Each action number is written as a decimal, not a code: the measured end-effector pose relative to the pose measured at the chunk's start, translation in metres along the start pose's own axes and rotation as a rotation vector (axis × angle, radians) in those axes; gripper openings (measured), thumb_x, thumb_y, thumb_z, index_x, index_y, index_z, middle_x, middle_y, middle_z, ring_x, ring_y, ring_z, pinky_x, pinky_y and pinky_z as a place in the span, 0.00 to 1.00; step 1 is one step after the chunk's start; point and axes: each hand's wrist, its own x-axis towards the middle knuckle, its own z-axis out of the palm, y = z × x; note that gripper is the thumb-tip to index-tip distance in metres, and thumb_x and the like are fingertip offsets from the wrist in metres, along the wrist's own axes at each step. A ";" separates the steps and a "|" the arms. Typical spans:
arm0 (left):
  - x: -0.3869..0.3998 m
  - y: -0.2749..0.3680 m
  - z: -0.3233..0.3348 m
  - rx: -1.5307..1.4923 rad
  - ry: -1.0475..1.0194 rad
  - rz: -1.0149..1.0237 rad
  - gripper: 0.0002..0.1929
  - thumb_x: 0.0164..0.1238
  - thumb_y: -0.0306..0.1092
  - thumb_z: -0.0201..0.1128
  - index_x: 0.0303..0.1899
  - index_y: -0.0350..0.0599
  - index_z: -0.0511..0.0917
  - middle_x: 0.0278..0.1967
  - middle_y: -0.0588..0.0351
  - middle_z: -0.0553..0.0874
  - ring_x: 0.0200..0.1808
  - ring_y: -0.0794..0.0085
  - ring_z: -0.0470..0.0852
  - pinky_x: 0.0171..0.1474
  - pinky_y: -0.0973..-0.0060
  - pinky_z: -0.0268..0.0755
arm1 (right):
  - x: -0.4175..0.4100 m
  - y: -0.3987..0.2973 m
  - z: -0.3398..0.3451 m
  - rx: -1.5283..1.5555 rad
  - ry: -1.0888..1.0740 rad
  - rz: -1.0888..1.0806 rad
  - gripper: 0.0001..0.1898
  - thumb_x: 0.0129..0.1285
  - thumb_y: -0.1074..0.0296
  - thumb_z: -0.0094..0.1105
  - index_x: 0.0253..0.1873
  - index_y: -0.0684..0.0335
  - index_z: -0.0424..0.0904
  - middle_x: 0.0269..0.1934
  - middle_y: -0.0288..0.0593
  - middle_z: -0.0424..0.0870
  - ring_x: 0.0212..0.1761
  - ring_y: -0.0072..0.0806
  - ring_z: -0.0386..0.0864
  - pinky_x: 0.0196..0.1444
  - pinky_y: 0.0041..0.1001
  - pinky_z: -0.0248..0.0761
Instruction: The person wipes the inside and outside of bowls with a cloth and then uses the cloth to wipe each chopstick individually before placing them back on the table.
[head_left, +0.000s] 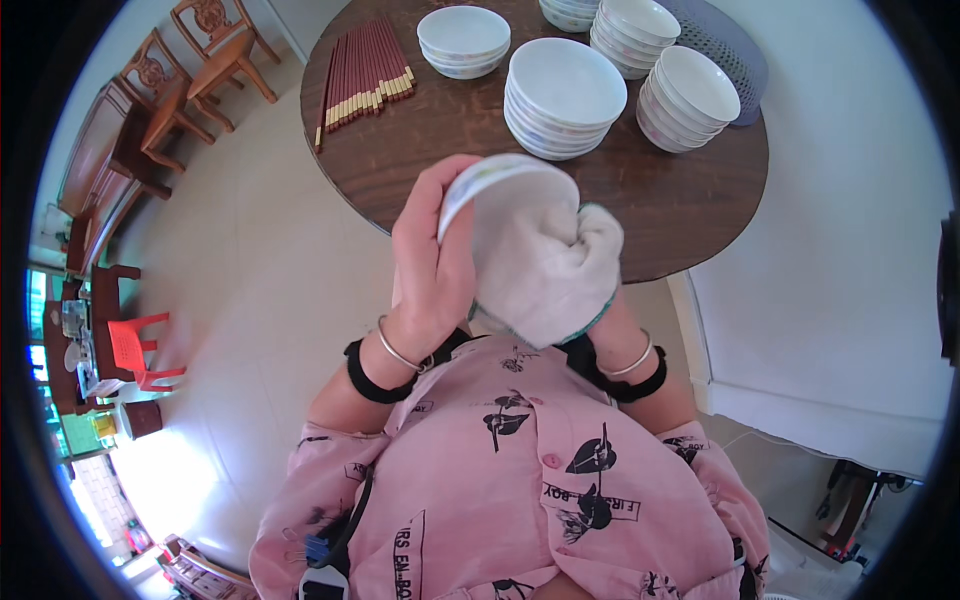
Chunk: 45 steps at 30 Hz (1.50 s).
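A white bowl with a floral outside (512, 174) is tilted in front of my chest, at the near edge of the round table. My left hand (439, 247) grips its rim and side, with fingers outside and thumb towards the inside. A white cloth with green edging (540, 277) fills the bowl's opening and hangs below it. My right hand (607, 307) is mostly hidden under the cloth and presses it against the bowl; its fingers do not show. Just beyond stands a stack of white bowls (566, 86).
On the round wooden table (675, 202) lie dark red chopsticks with gold ends (367, 71). More bowl stacks (463, 41) (686, 97) stand along its far part, beside a grey perforated basket (724, 52). Wooden chairs (225, 56) line the far left, and a white wall is right.
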 end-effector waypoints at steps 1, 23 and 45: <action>0.001 -0.001 0.000 -0.002 -0.002 0.005 0.13 0.66 0.26 0.57 0.50 0.33 0.74 0.39 0.50 0.84 0.41 0.71 0.81 0.48 0.76 0.72 | -0.002 0.002 -0.006 -0.001 0.003 -0.005 0.12 0.58 0.69 0.65 0.45 0.64 0.75 0.38 0.35 0.82 0.38 0.24 0.80 0.40 0.28 0.76; 0.003 -0.011 0.006 -0.681 -0.056 -0.635 0.19 0.71 0.29 0.53 0.61 0.35 0.66 0.53 0.50 0.78 0.53 0.69 0.79 0.56 0.70 0.72 | -0.003 -0.011 0.022 -0.355 0.120 -0.408 0.36 0.55 0.62 0.66 0.67 0.62 0.61 0.55 0.45 0.73 0.50 0.34 0.75 0.54 0.31 0.70; -0.009 -0.051 0.010 -0.848 -0.322 -0.669 0.16 0.74 0.33 0.53 0.57 0.34 0.70 0.52 0.51 0.80 0.52 0.70 0.80 0.54 0.71 0.75 | -0.020 -0.023 0.022 0.221 0.050 -0.044 0.14 0.68 0.67 0.51 0.54 0.66 0.73 0.38 0.32 0.76 0.39 0.16 0.74 0.45 0.19 0.71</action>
